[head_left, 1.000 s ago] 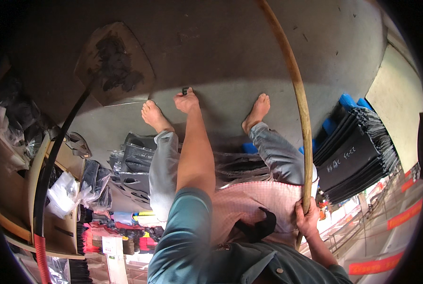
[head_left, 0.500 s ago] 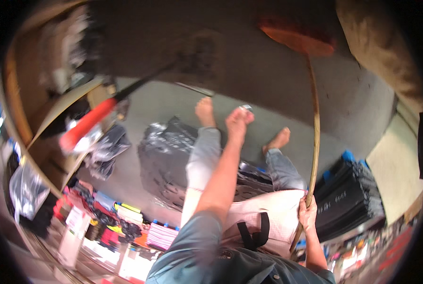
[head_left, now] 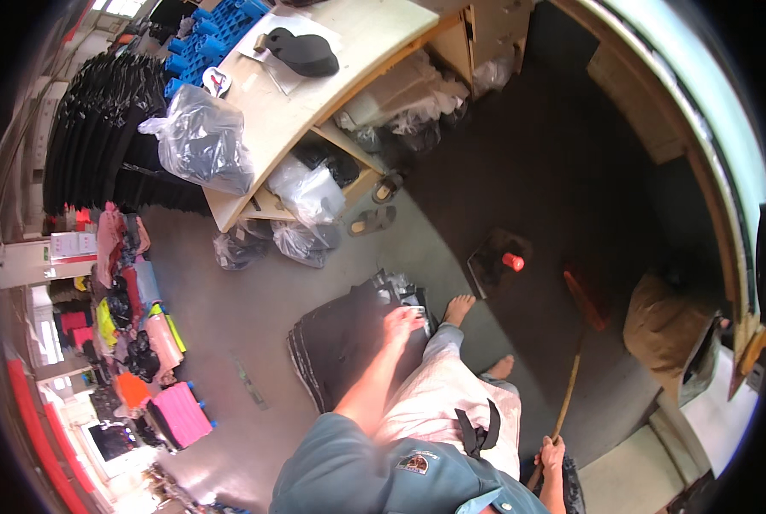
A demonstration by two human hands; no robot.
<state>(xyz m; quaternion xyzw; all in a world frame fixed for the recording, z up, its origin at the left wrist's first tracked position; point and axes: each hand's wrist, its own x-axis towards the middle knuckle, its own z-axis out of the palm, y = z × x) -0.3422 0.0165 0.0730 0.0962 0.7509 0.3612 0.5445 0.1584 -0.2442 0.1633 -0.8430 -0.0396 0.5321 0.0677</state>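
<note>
Broom (head_left: 571, 377) gripped in the right hand (head_left: 551, 453), its red head (head_left: 585, 301) over the dark floor (head_left: 528, 188); left hand (head_left: 397, 327) curled round some small pale thing (head_left: 415, 311); red-handled tool (head_left: 513, 262) apart from the broom; can't tell what's done or left tbh

White glare came from the window (head_left: 122, 8) at upper left, I noticed, while the right-hand floor (head_left: 520, 171) lay in deep, hard-edged shadow. The plastic bag (head_left: 203, 141) glinted, the table (head_left: 366, 38) bowed, blackness ringed the view, and the left hand (head_left: 400, 325) looked slightly blurred.
</note>
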